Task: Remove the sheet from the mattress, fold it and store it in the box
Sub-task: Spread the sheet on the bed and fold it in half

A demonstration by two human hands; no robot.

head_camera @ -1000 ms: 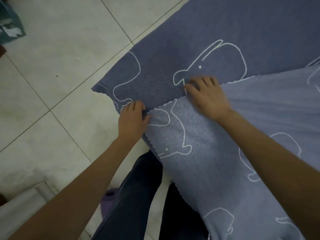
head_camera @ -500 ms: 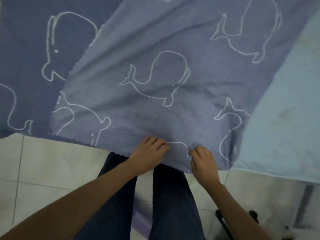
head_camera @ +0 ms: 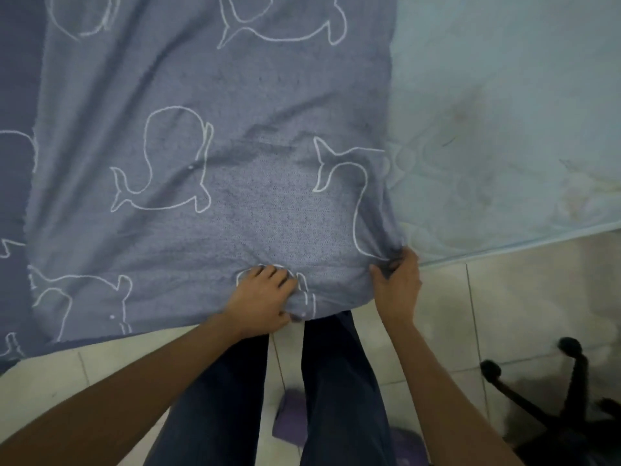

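The person stood at the near edge of the sheet [head_camera: 208,163], which lay spread across the left and middle, its right side overlapping the bare mattress [head_camera: 504,129] and its near hem hanging over dark trousers [head_camera: 336,381]. The left hand [head_camera: 262,299] had its fingers curled down into the hem, pinching a small ruck of cloth; the right hand [head_camera: 398,287] was closed round the near right corner, the cloth bunched tight in its grip. To my eye this was the start of a fold, and it would go best if both hands drew the hem up together and level, so the limp cloth neither skewed nor trailed on the pale floor tiles [head_camera: 504,314]. The sheet was a soft blue-grey weave, faintly speckled, drawn over with white whale outlines and creased towards the two grips; a darker layer of it showed along the far left. The mattress was pale blue, quilted in scalloped stitching and faintly stained. A black chair base [head_camera: 568,381] stood near right, close enough to snag a dragged corner. No box was in sight.
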